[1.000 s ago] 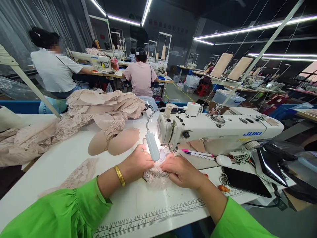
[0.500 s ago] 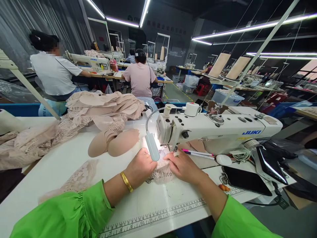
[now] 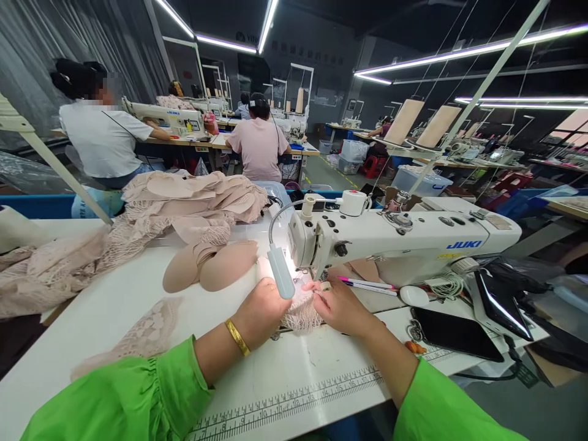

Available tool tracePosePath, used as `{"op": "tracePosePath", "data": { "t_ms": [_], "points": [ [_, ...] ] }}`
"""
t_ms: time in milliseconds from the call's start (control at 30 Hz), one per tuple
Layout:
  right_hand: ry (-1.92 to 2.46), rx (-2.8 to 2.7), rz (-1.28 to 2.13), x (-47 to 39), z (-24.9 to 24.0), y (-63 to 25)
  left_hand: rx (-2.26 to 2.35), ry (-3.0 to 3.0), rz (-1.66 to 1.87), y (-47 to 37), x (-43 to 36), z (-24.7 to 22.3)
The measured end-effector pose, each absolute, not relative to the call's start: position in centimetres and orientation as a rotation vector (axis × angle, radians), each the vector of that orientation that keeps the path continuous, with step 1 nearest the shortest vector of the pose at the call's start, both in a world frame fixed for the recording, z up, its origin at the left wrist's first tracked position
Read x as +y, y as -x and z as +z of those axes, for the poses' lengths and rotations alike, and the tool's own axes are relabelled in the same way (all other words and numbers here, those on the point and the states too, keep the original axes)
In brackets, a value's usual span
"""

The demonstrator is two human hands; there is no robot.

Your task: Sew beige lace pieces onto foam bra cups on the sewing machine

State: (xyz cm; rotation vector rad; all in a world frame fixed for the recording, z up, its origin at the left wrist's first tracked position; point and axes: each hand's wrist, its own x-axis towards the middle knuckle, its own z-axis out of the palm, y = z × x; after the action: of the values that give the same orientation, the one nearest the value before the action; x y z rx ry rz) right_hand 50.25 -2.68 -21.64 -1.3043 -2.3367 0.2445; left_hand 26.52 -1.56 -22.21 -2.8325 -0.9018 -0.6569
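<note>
Left hand (image 3: 263, 311) sitting farther right than one second ago, closer to right hand (image 3: 345, 308). Left fingers curling inward beside lamp (image 3: 282, 272), tips hidden; cannot tell whether gripping. Right fingers bending, touching lace piece (image 3: 302, 316); firmness of hold unclear. Lace piece lying on bench (image 3: 275, 373) between hands, near needle end of sewing machine (image 3: 390, 239). Beige panels (image 3: 229, 264) overlapping farther left; phone (image 3: 457, 335) lying right.
</note>
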Motion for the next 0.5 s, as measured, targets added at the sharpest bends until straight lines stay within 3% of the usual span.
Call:
{"op": "tracePosePath", "data": {
  "t_ms": [300,500],
  "points": [
    [1.079,-2.375,0.076,-3.5,-21.8,-49.9,-1.13,3.01,-0.355,-24.7,-1.9,-19.4],
    [0.77,-2.521,0.11,-4.1,-22.0,-48.6,-1.049,3.279,-0.486,-25.0,-2.5,-18.2]
  ]
}}
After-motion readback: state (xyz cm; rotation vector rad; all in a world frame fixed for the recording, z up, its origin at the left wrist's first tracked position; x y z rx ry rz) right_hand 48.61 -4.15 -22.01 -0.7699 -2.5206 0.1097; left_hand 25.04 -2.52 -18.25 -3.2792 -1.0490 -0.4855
